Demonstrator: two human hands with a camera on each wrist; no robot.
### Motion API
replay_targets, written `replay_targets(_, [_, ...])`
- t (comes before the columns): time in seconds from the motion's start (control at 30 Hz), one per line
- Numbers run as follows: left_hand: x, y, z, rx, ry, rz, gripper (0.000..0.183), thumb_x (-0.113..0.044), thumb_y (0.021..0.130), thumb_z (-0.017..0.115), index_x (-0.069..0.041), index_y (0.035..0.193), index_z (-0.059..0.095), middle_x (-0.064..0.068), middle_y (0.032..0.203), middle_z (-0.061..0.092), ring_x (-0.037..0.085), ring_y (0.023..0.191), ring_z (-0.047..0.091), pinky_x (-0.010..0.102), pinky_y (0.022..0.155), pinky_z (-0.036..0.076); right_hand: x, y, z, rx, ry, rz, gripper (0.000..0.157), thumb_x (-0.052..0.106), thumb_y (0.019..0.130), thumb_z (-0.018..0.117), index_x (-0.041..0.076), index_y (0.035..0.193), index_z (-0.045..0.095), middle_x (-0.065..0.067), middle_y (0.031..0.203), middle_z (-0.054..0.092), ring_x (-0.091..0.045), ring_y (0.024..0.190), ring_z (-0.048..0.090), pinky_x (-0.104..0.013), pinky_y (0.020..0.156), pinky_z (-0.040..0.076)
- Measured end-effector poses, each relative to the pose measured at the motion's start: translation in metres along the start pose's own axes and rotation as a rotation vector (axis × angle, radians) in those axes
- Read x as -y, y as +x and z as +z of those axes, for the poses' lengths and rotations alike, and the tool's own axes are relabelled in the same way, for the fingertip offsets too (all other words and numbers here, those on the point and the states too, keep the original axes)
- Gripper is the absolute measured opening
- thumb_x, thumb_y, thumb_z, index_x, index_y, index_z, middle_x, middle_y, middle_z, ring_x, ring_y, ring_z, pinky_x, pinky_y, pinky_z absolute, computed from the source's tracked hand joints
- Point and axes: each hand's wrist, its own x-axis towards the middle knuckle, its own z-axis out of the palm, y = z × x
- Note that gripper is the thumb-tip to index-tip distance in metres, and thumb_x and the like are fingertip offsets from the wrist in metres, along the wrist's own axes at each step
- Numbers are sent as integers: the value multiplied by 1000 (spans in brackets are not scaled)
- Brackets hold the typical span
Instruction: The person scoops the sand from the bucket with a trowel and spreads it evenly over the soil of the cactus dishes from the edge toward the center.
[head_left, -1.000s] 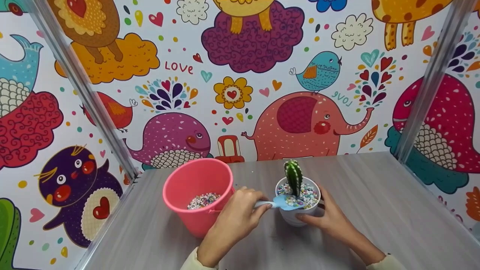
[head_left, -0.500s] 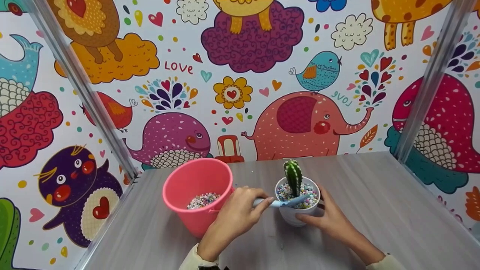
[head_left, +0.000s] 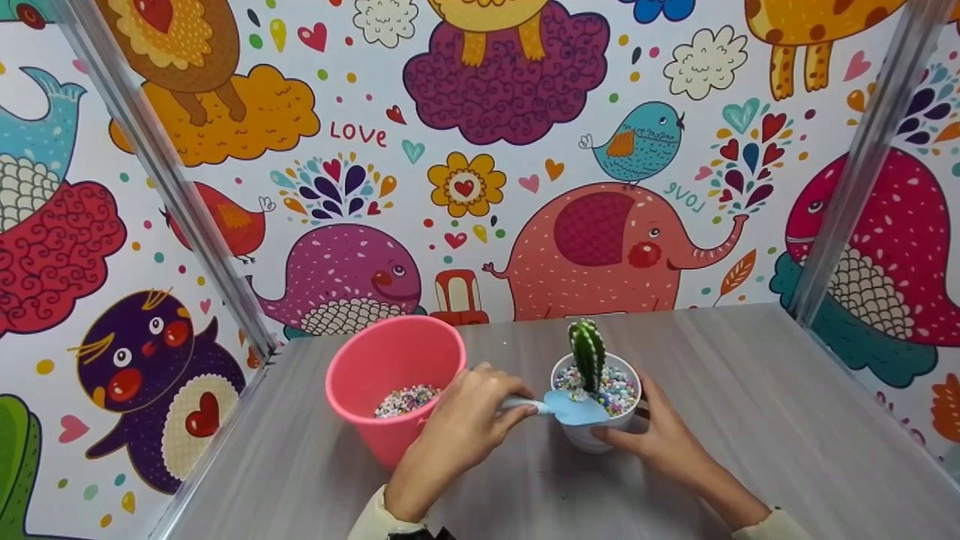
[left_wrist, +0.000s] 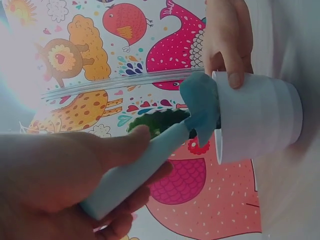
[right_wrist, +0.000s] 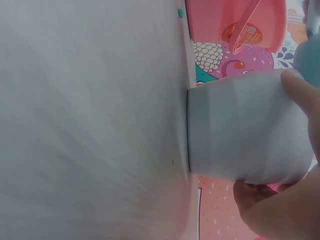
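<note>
My left hand (head_left: 469,412) grips the handle of a light blue toy shovel (head_left: 577,410). Its blade lies over the near rim of a white pot (head_left: 581,437), and in the left wrist view the blade (left_wrist: 201,100) faces the pot's mouth. A green cactus (head_left: 587,352) stands upright in the pot among multicoloured pebbles (head_left: 619,390). On the pot's right side, my right hand (head_left: 667,435) holds the wall, thumb in front and fingers behind. The right wrist view shows the pot (right_wrist: 245,125) standing on the table, with fingers and thumb around it.
Left of the pot stands a pink bucket (head_left: 375,442) with similar pebbles (head_left: 407,401) at its bottom. My left forearm passes close by its right side. Printed cartoon panels and metal posts (head_left: 855,165) border the grey table (head_left: 757,375).
The shovel blade has tilted up and turned within the pot's mouth, then come down flatter at the near rim. My left hand has shifted slightly left; the right hand and pot stay put.
</note>
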Motion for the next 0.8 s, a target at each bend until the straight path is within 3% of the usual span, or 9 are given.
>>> replay_targets(0.4, [-2, -4, 1, -128, 160, 34, 23, -36, 94, 84, -20, 111, 86, -5, 104, 83, 15, 98, 62, 30, 84, 51, 0, 0, 0, 8, 15, 7, 119, 41, 82, 96, 18, 171, 21, -12, 169, 39, -35, 154, 42, -65, 124, 38])
replay_targets(0.8, [6, -5, 5, -174, 191, -37, 25, -34, 92, 87, -17, 111, 86, -2, 103, 83, 15, 94, 62, 31, 81, 51, -1, -1, -1, 10, 8, 7, 119, 42, 82, 96, 19, 171, 20, -11, 169, 39, -34, 154, 42, -64, 124, 38])
